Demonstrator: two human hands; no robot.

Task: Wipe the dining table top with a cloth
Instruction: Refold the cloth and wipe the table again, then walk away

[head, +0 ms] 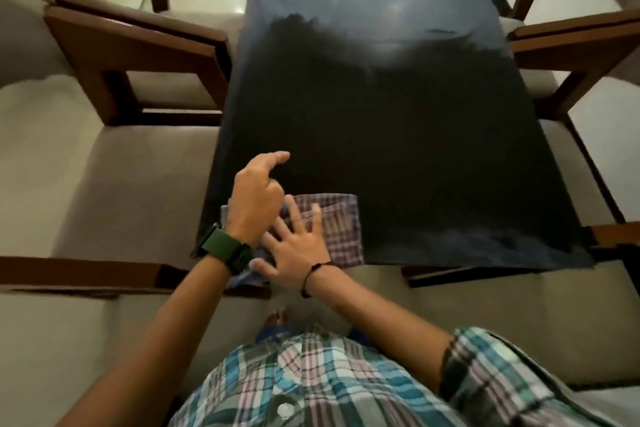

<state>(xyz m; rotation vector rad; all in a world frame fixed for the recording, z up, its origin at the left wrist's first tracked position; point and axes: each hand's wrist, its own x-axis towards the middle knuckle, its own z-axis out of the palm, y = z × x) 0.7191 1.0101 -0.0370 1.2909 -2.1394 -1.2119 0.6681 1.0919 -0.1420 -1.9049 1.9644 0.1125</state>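
Pressing flat, the right hand (298, 246) spreads released fingers on the checked cloth (341, 229) at the counter's (398, 135) near corner; the left hand (254, 199) hovers beside, loosely curled, grasping nothing. Best keep that palm even, sweeping away in overlapping strokes.

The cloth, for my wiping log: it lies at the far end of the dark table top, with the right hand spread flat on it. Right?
Not quite. The head view shows the checked cloth at the near end of the table top, by the person's body, not the far end. The right hand does lie spread flat on it.
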